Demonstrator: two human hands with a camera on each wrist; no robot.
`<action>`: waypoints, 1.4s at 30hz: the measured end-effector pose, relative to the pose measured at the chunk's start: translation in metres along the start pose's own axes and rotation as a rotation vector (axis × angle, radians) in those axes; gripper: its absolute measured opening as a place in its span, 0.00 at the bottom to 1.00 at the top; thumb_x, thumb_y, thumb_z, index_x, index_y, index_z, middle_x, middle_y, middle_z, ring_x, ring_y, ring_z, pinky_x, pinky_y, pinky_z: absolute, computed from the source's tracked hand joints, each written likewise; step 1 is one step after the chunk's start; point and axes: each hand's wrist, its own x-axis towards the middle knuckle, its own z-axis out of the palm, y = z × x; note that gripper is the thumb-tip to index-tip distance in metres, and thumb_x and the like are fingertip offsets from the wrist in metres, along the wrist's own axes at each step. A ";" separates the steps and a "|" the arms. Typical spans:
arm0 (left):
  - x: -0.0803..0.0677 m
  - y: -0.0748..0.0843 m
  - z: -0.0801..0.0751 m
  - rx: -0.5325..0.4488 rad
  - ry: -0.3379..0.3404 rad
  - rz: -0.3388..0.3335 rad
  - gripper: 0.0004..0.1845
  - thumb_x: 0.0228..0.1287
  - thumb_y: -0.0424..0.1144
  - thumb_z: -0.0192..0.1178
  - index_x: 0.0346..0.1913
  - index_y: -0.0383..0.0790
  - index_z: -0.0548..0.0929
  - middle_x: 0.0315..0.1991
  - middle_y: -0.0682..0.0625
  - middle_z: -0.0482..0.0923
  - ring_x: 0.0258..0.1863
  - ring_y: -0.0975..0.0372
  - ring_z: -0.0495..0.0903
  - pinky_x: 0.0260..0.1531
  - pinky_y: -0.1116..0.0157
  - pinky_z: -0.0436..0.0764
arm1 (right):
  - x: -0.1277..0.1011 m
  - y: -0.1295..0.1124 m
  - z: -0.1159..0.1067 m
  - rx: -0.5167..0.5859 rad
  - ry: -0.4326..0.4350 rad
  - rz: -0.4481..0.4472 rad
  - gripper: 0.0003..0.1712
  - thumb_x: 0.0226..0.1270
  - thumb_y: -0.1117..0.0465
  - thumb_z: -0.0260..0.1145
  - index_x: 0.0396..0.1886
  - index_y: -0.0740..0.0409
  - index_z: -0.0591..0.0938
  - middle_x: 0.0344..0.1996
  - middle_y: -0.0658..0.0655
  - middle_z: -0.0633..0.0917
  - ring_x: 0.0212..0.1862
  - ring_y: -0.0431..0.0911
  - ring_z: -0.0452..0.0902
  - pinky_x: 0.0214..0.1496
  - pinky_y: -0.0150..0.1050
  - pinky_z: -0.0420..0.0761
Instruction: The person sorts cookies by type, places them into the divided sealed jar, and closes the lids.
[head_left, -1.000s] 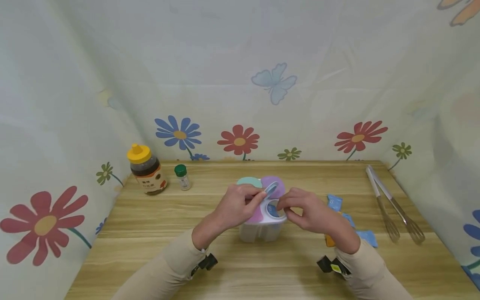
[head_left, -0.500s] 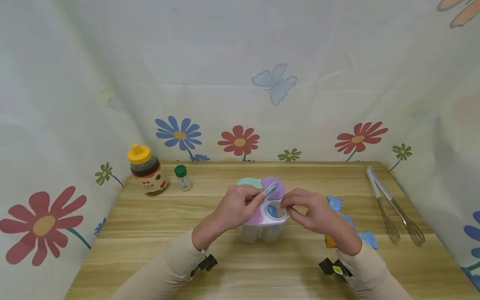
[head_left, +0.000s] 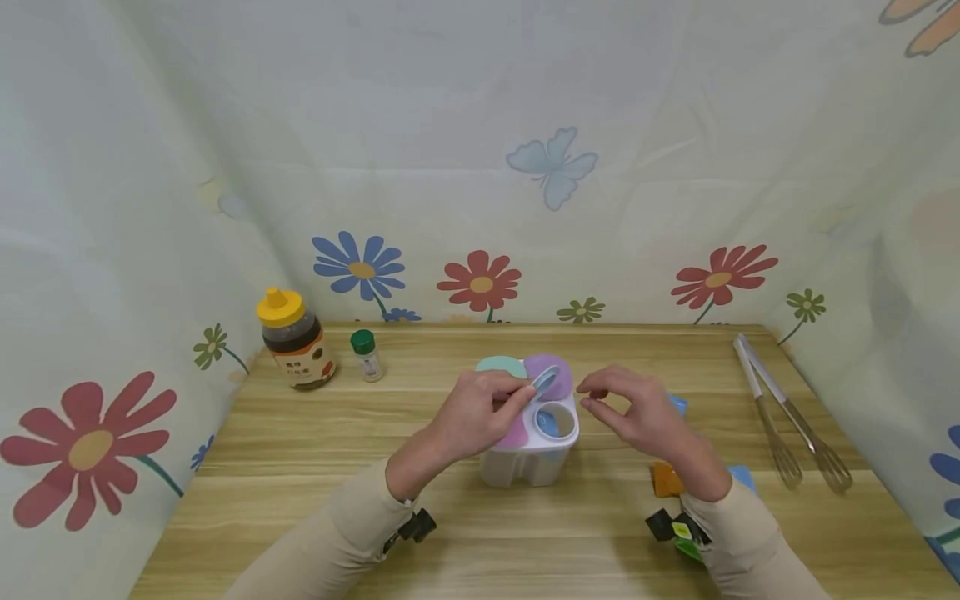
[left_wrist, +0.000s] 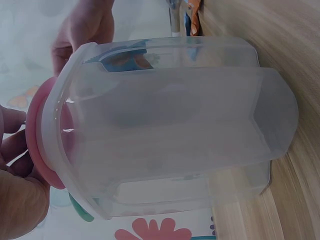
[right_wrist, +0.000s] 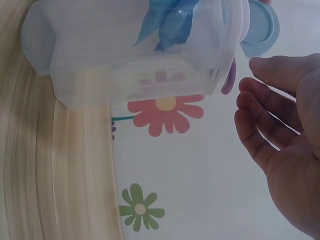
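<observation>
Wooden tabletop (head_left: 315,500) fills the lower frame. At centre, I see my left hand (head_left: 476,412) pinching the blue flip lid (head_left: 542,381) of the clear compartment container (head_left: 531,437), holding it raised. My right hand (head_left: 637,412) hovers just right of it, fingers loosely curled, grasping nothing. A blue packet (right_wrist: 167,20) lies inside. Farther back at left stand a honey bottle (head_left: 294,338) and small spice jar (head_left: 366,354); whisks (head_left: 787,417) lie far right.

Two hands working close together, sleeves reaching in from below

The left hand (head_left: 480,412) is curling its fingers in a pinch, thumb forward; the right hand (head_left: 637,412) is hovering just beside that grip, fingers loosely bent and holding nothing.
</observation>
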 end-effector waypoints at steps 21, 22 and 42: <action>0.000 0.000 0.002 0.014 0.016 0.022 0.09 0.68 0.38 0.60 0.37 0.38 0.89 0.24 0.55 0.80 0.22 0.69 0.73 0.22 0.74 0.78 | -0.016 0.033 -0.006 -0.133 0.018 0.242 0.11 0.58 0.67 0.73 0.41 0.54 0.85 0.33 0.48 0.86 0.34 0.37 0.77 0.37 0.39 0.82; 0.000 0.000 0.002 0.015 0.016 0.022 0.09 0.68 0.38 0.61 0.37 0.38 0.89 0.24 0.55 0.80 0.22 0.69 0.73 0.22 0.74 0.78 | -0.017 0.034 -0.007 -0.140 0.018 0.250 0.12 0.58 0.67 0.73 0.41 0.54 0.85 0.33 0.48 0.86 0.34 0.37 0.77 0.37 0.39 0.82; 0.001 0.002 0.001 0.028 0.018 0.040 0.11 0.69 0.40 0.60 0.35 0.38 0.88 0.21 0.56 0.76 0.21 0.69 0.70 0.19 0.74 0.74 | -0.042 0.069 -0.016 -0.205 0.021 0.380 0.12 0.61 0.67 0.70 0.46 0.61 0.84 0.35 0.60 0.86 0.33 0.50 0.82 0.31 0.44 0.82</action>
